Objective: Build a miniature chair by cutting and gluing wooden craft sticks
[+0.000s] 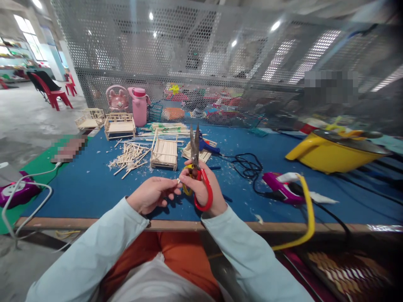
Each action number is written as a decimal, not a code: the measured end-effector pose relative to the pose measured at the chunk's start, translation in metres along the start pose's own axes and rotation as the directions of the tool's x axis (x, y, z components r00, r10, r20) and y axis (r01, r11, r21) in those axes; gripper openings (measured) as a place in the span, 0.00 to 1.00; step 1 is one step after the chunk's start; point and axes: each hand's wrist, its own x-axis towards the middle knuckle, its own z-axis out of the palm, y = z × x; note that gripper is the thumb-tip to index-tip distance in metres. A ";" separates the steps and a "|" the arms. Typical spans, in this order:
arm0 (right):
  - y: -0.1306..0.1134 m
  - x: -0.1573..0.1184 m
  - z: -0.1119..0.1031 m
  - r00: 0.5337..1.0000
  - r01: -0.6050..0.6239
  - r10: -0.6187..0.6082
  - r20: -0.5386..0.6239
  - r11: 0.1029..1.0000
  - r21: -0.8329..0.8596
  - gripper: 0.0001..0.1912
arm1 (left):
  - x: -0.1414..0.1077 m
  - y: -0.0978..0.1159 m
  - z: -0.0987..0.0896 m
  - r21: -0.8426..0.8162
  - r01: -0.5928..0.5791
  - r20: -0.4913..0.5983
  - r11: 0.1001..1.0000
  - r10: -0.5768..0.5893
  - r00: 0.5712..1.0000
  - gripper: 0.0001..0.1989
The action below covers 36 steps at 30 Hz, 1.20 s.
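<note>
Red-handled scissors (205,191) rest in my right hand (206,186), blades pointing up and away and slightly parted. My left hand (155,193) pinches a small pale piece (178,180) between thumb and forefinger, and my right fingertips are right beside it. Beyond my hands a small bed-like frame of wooden sticks (164,153) stands on the blue mat. Loose short sticks (130,157) lie in a pile to its left. Behind the scissor blades is another stick piece (198,152), partly hidden, with a blue glue gun (208,144) against it.
Two stick models (119,125) and a pink bottle (139,107) stand at the back left. A black cable (248,163), a purple power strip (283,188) and a yellow pan (333,151) are on the right. Perforated metal panels (157,54) rise behind the table.
</note>
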 end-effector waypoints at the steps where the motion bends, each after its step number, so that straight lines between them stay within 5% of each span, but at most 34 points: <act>1: 0.000 0.000 0.000 1.000 -0.002 0.002 -0.003 1.000 0.009 0.21 | 0.000 0.000 0.001 0.001 -0.001 -0.003 1.000 0.001 1.000 0.10; 11: 0.006 0.001 0.000 0.999 0.033 -0.033 -0.003 0.999 0.020 0.20 | 0.000 -0.003 0.007 -0.022 -0.096 -0.077 0.995 0.094 0.993 0.09; 23: 0.009 -0.007 0.004 0.967 0.250 -0.252 0.024 0.934 -0.254 0.18 | 0.000 -0.004 0.008 -0.255 0.017 -0.095 0.967 -0.042 0.995 0.06; 36: 0.010 -0.011 0.004 0.963 0.268 -0.265 0.044 0.944 -0.193 0.16 | -0.004 0.004 0.003 -0.158 -0.022 -0.079 0.987 0.010 0.997 0.07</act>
